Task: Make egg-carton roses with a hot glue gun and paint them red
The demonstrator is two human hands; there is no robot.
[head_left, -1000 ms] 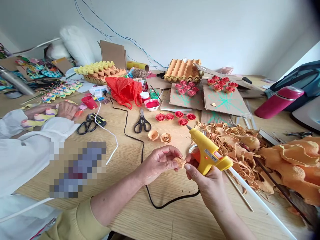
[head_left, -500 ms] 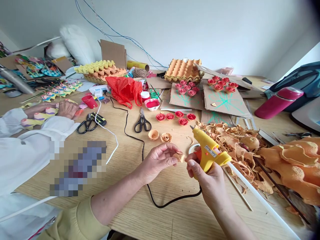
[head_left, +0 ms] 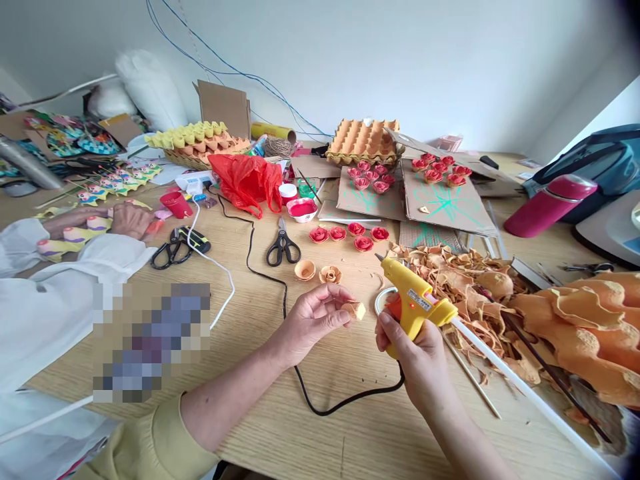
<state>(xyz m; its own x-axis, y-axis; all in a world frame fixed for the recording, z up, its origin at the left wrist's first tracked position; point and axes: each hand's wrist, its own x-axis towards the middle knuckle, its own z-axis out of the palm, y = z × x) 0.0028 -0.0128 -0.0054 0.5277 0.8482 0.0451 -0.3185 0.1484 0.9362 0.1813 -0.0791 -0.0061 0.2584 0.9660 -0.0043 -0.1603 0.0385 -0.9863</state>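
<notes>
Between the thumb and fingers of my left hand (head_left: 317, 319) is a small piece of orange egg carton (head_left: 355, 311), its pale end facing right. My right hand (head_left: 413, 343) is wrapped round the handle of a yellow hot glue gun (head_left: 411, 297), whose nozzle points up and to the left. A long white glue stick (head_left: 510, 373) sticks out of its back. Just beyond my left hand stand a plain carton cup (head_left: 305, 269) and an unpainted carton rose (head_left: 331, 274). Farther back lie several red painted roses (head_left: 363, 243).
Carton scraps (head_left: 465, 293) and cut egg trays (head_left: 585, 327) lie at right. Black-handled scissors (head_left: 283, 248), a bowl of red paint (head_left: 302, 209) and a red plastic bag (head_left: 245, 183) are beyond. A co-worker's white sleeve (head_left: 110, 267) reaches in from the left. A black cord (head_left: 345, 403) curves below my hands.
My right fingertips have drawn back from the carton piece, so the hands are farther apart. The piece has turned, showing its pale end. The camera view has shifted slightly.
</notes>
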